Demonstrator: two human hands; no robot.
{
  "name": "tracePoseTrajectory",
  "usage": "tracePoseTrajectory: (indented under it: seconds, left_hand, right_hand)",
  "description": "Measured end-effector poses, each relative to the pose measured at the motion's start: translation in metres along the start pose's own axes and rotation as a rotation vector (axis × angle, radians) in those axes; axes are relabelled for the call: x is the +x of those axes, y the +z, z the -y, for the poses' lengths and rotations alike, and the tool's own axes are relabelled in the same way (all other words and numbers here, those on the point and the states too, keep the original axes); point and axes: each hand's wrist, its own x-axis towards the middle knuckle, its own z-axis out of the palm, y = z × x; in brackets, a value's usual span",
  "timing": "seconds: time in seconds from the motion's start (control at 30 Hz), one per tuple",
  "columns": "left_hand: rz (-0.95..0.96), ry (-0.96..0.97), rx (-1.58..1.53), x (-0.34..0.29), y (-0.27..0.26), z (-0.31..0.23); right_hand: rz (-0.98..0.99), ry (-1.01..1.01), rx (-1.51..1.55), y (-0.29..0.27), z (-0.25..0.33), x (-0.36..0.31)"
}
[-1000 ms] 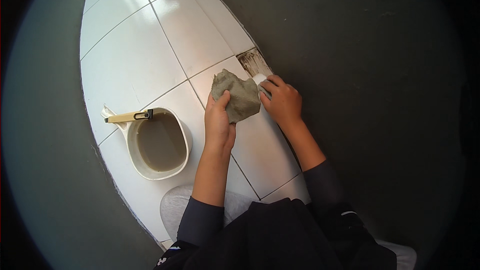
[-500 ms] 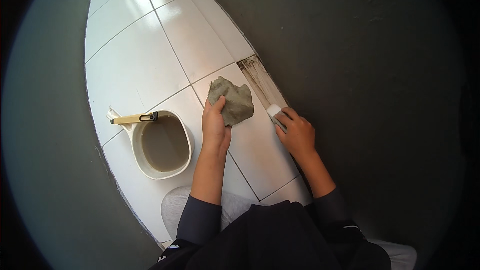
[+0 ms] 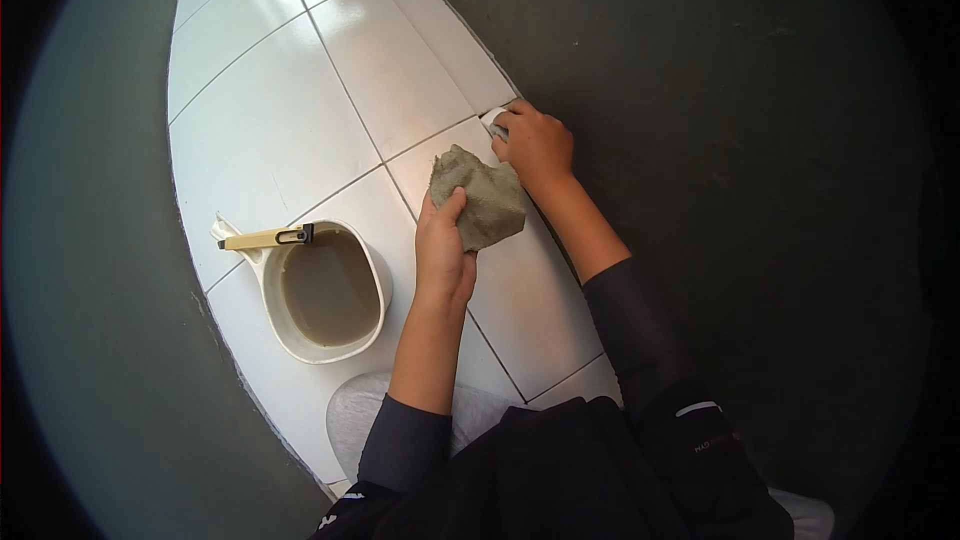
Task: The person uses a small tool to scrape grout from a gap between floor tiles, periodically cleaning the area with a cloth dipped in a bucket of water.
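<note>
A greyish-green cloth [image 3: 485,208] is pinched in my left hand [image 3: 443,255], thumb on top, held above the white tiles. My right hand [image 3: 541,148] grips a small white and grey block, apparently a sponge [image 3: 493,121], at the right edge of the tiled strip. Its fingers are curled round the block and partly hide it. The dirty, sunken strip along that edge is now covered by my right hand and forearm.
Left of my left forearm stands a white dipper [image 3: 384,292] with murky water in it. A yellow utility knife [image 3: 262,240] lies across its handle and rim. White tiles [image 3: 270,120] run away from me between dark grey surfaces [image 3: 740,190] on both sides.
My right hand has moved away from me along the tile edge with the sponge, up to the far end of the sunken strip. My left hand and the cloth have shifted slightly right.
</note>
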Motion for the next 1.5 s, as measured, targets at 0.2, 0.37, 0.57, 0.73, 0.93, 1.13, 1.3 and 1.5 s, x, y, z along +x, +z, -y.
tracePoseTrajectory:
  seconds: [0.2,0.37,0.57,0.73,0.93,1.13,1.3,1.5]
  left_hand:
    - [0.013,0.037,0.001,0.008,-0.01,-0.005]
    - [0.024,0.035,-0.008,0.002,-0.004,-0.01]
    - [0.025,0.016,-0.025,0.006,0.001,0.008]
    - [0.059,0.019,0.003,0.009,-0.012,0.009]
    - [0.019,0.003,0.042,0.008,-0.004,0.013]
    - [0.039,-0.005,0.047,0.017,-0.009,0.012]
    - [0.028,-0.025,0.047,0.009,-0.013,-0.002]
    - [0.061,-0.047,0.045,-0.002,0.006,0.013]
  right_hand:
    - [-0.004,0.052,0.051,-0.001,-0.001,-0.029]
    - [-0.003,0.113,0.074,-0.051,-0.035,-0.169]
    - [-0.079,0.146,0.076,-0.071,-0.06,-0.23]
    - [-0.089,0.08,0.025,-0.029,-0.033,-0.142]
    - [-0.101,0.064,0.025,0.003,-0.029,-0.023]
    - [-0.159,0.12,0.03,0.01,-0.027,-0.014]
    - [-0.036,0.103,0.099,-0.033,-0.033,-0.143]
    - [-0.14,0.159,0.068,-0.061,-0.059,-0.236]
